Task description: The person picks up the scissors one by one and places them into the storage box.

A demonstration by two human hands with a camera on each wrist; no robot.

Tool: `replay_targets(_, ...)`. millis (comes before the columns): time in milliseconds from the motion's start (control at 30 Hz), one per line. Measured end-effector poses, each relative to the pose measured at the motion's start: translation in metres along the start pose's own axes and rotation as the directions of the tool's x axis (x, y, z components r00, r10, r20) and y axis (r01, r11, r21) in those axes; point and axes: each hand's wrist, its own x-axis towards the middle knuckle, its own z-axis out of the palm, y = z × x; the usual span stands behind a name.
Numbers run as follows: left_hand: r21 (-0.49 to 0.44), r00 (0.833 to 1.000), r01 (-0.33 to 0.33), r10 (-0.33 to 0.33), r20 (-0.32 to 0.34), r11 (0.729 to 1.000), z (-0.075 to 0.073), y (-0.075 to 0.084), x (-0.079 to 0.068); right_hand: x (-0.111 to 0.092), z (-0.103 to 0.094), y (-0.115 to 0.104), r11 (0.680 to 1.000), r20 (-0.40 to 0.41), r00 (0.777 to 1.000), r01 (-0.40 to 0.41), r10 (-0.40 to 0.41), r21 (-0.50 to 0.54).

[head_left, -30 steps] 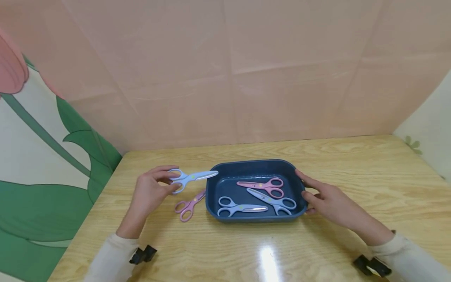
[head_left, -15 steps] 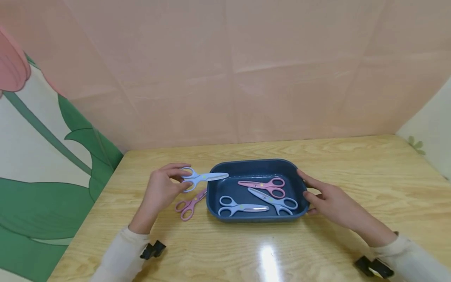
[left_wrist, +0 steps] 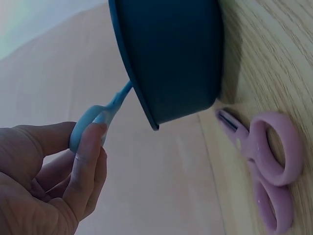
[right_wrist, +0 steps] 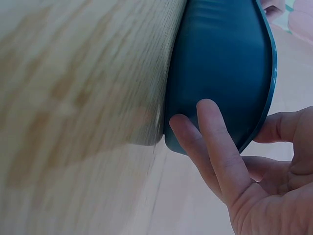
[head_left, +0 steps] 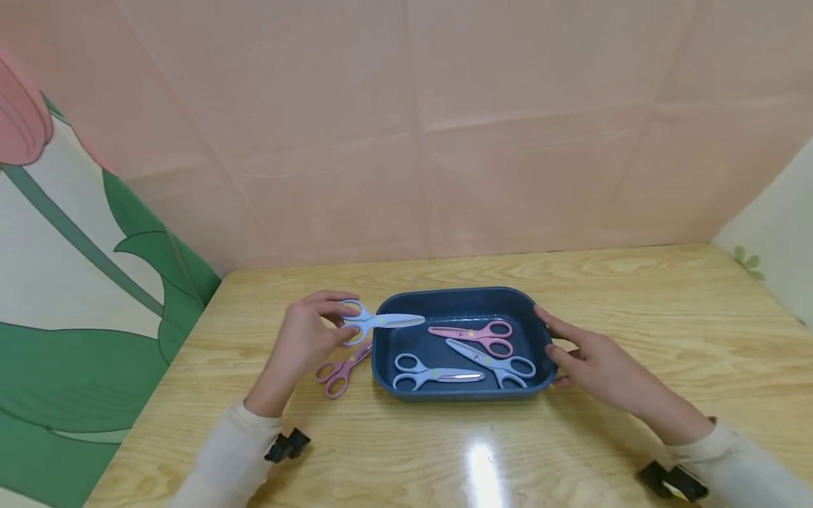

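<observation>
My left hand [head_left: 308,335] pinches the handle loops of a pair of light blue scissors [head_left: 394,321]. Its blade points right and reaches over the left rim of a dark blue bin [head_left: 457,396]. Inside the bin lie pink scissors [head_left: 473,331] and two more blue pairs, one at the near left [head_left: 438,374] and one slanting at the right [head_left: 489,361]. At the bin's right end my right hand [head_left: 593,363] rests with spread fingers against the outer wall and rim. In the right wrist view two straight fingers [right_wrist: 220,142] touch that wall.
Another pair of pink scissors [head_left: 339,370] lies on the wooden table [head_left: 406,451] just left of the bin, its tip close to the bin's wall. A pink backdrop [head_left: 419,141] rises behind the table's far edge, with a flower-patterned panel [head_left: 76,296] at the left.
My left hand has moved right with the blue scissors, bringing the blade from the bin's left edge to over its inside. The right hand and the bin hold nearly the same place.
</observation>
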Motion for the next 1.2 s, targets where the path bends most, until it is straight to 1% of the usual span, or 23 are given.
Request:
replay_targets(167, 0.001, 1.000, -0.008, 0.008, 0.030, 1.000, 0.006, 0.003, 0.002, 0.000, 0.001, 0.000, 1.000, -0.009, 1.000, 0.005, -0.005, -0.015)
replay_targets(300, 0.028, 0.999, -0.013, 0.012, 0.052, 1.000, 0.010, 0.003, 0.001, 0.000, 0.001, 0.000, 0.999, -0.010, 1.000, -0.003, 0.003, -0.035)
replay_targets(500, 0.071, 0.998, -0.033, 0.028, 0.062, 0.997, 0.014, 0.006, -0.001, 0.000, 0.000, 0.002, 1.000, 0.002, 1.000, -0.017, 0.017, -0.017)
replay_targets(700, 0.138, 0.997, -0.038, 0.028, 0.072, 0.990, 0.017, 0.007, -0.002, 0.001, 0.000, 0.003, 1.000, 0.010, 1.000, -0.012, 0.012, -0.019)
replay_targets(833, 0.141, 0.995, -0.037, 0.024, 0.094, 0.989, 0.019, 0.010, 0.000, 0.001, 0.000, 0.002, 1.000, 0.006, 1.000, -0.014, 0.015, -0.026)
replay_targets(1033, 0.184, 0.989, -0.043, 0.016, 0.148, 0.982, 0.026, 0.019, 0.002, 0.001, 0.001, 0.001, 1.000, 0.004, 1.000, -0.008, 0.008, -0.019)
replay_targets(1200, 0.192, 0.987, -0.038, 0.007, 0.159, 0.981, 0.030, 0.022, 0.001, 0.001, 0.001, 0.003, 1.000, -0.001, 1.000, 0.004, -0.004, -0.012)
